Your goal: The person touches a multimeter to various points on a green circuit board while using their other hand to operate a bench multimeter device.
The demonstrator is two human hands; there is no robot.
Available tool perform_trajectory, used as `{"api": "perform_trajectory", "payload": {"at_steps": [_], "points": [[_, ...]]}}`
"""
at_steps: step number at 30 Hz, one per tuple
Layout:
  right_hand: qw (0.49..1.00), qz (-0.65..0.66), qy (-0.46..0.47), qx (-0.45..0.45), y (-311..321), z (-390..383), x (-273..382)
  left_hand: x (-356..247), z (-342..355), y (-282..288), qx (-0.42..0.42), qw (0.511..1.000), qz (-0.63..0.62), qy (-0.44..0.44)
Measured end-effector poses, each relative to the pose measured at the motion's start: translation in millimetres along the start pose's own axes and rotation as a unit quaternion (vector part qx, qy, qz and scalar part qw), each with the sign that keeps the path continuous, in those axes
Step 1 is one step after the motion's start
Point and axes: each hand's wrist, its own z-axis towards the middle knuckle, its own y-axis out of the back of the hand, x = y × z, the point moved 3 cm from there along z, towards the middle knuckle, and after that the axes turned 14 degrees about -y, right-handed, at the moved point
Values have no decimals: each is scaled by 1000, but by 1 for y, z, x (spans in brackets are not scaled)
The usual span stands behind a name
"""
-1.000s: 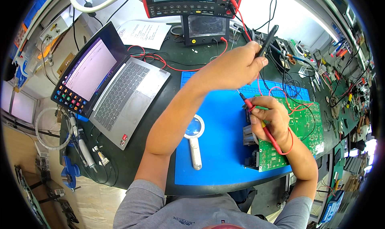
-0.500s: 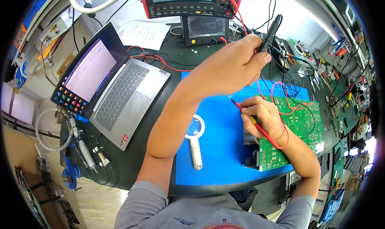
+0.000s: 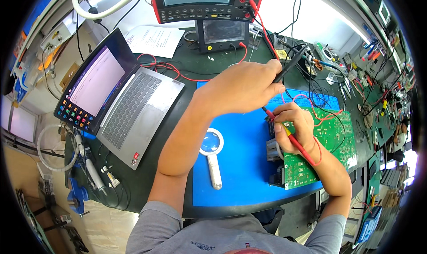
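Note:
My left hand [image 3: 249,86] is closed on a black test probe [image 3: 292,65], which slants up and to the right. Its tip is hidden by the hand. In my right hand [image 3: 295,123] is a red and yellow test probe [image 3: 303,151], its tip pointing up and left, just below my left hand. Both hands are over the left edge of a green circuit board [image 3: 336,136], which lies on a blue mat [image 3: 242,174]. Dark and grey parts stick out from that edge. I cannot tell whether either tip touches anything.
A white magnifying glass [image 3: 215,170] lies left of the board. Further left stands an open laptop [image 3: 133,107]. A bench multimeter [image 3: 200,10] sits at the back on another instrument [image 3: 223,32]. Red and black leads [image 3: 318,87] loop over the board. Tools and cables crowd the right side.
My left hand has come down and nearer to my right hand, and its black probe leans over more. The right hand has shifted only slightly. The whole view has moved a little.

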Motion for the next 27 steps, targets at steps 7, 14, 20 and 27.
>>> {"api": "perform_trajectory", "payload": {"at_steps": [7,14,20,27], "points": [[1000,7,12,-12,7,-4,0,4,-6,4,42,996,72,17],[997,31,-21,-64,10,-10,-8,6,-8,12,36,991,106,74],[987,54,-22,-148,11,-13,-16,12,-13,22,37,985,144,83],[974,-129,-70,-174,21,-2,-15,-2,-5,3,99,988,107,56]]}}
